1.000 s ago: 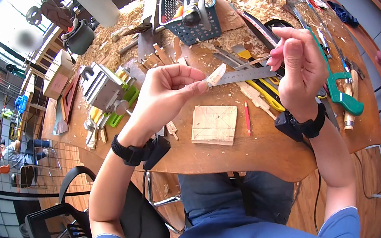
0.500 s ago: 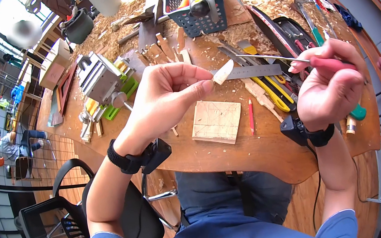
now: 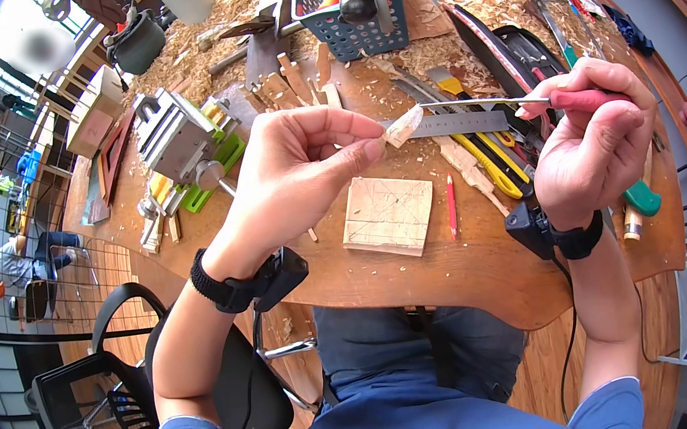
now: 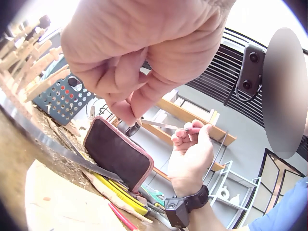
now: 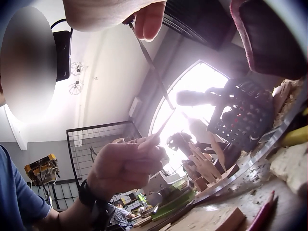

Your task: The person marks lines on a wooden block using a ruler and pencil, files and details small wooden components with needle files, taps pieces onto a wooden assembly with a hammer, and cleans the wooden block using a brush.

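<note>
My left hand pinches a small pale wood piece, pointed at its outer end, between thumb and fingers. My right hand grips the red handle of a slim tool with a long thin metal shaft. In the head view, the shaft reaches left and its tip lies right at the wood piece's pointed end. Both hands are above the table. A steel ruler shows behind the wood piece, and a square wood block with pencil lines lies below, beside a red pencil.
A small vise stands at left, with several wood strips behind the left hand. The blue basket of tools is at the back among shavings. Yellow cutters and a dark zip case lie toward the right.
My right hand moved right and turned, bringing the red handle into sight; then the tool's shaft swung down to the wood piece. The left hand keeps its pinch, tilting the piece slightly.
</note>
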{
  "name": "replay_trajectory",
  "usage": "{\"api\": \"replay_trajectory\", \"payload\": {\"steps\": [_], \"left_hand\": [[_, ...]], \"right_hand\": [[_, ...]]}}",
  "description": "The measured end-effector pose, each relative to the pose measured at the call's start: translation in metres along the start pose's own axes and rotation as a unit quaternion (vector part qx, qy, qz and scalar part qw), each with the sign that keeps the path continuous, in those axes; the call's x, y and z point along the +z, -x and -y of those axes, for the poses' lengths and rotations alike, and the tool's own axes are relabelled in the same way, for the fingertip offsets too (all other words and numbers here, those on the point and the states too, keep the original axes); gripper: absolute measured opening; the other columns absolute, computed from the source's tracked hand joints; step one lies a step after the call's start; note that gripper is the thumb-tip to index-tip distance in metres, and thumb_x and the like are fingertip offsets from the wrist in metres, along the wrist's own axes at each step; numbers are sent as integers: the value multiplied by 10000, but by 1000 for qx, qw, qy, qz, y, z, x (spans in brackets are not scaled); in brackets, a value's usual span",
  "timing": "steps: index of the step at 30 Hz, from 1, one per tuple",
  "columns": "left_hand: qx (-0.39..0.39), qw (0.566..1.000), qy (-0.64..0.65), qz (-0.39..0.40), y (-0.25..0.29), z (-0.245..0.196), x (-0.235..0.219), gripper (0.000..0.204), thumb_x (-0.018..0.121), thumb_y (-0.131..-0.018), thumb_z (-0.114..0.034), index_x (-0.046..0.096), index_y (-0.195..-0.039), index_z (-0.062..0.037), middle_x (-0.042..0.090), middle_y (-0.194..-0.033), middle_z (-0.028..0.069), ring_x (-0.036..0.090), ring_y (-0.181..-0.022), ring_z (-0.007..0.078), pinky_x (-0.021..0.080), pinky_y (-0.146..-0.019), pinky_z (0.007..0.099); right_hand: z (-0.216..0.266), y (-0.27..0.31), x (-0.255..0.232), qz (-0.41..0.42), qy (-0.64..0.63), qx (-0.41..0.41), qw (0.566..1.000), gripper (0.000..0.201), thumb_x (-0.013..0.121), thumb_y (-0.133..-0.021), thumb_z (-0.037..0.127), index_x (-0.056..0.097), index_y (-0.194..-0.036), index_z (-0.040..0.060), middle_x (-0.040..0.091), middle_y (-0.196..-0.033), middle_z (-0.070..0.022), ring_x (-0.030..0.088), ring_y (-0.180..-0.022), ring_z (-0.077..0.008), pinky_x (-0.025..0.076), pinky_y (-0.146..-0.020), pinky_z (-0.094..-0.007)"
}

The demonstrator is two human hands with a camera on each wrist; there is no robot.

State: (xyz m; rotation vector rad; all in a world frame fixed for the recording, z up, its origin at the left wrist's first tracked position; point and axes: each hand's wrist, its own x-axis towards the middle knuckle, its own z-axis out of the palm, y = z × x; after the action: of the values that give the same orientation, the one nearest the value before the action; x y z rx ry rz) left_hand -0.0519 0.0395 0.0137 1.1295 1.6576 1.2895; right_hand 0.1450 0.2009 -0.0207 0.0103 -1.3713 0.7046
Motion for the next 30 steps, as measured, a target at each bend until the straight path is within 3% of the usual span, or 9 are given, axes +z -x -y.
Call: {"api": "replay_trajectory", "payload": {"steps": [12,17,21,23,30], "left_hand": [[-5,1000,-12,-7,1,6,-3,212,832,-908,-86,776,-1083,20,758,-931,-2,643,-810,10,512,-750,168],[20,995,-88,-45,3,4,-2,157,830,-892,-36,799,-1039,12,717,-850,-36,533,-702,-32,389,-576,163],[32,991,-107,-69,4,9,0,134,829,-877,-10,811,-1009,-2,711,-851,-39,492,-679,-36,349,-550,170],[164,972,-148,-79,3,14,1,122,834,-856,6,823,-974,-21,721,-875,-31,483,-669,-27,354,-555,168],[199,962,-168,-82,3,15,2,128,836,-836,24,834,-940,-52,733,-897,-22,484,-677,-18,359,-560,167]], "right_hand": [[1,5,2,33,-28,5,999,461,418,-1130,370,502,-1212,-76,622,-834,-159,625,-668,-169,594,-570,-294],[1,0,0,-8,-15,13,1000,444,418,-1134,356,510,-1211,-71,622,-831,-160,620,-649,-167,592,-572,-289],[0,3,0,9,-6,8,1000,445,425,-1133,360,516,-1206,-70,621,-829,-154,616,-630,-163,580,-576,-285],[0,4,1,20,-3,-1,1000,451,429,-1131,367,518,-1202,-69,621,-828,-150,617,-626,-162,575,-574,-283],[1,5,2,26,6,-1,1000,469,434,-1125,390,518,-1197,-66,617,-824,-139,627,-615,-159,570,-586,-276]]}}
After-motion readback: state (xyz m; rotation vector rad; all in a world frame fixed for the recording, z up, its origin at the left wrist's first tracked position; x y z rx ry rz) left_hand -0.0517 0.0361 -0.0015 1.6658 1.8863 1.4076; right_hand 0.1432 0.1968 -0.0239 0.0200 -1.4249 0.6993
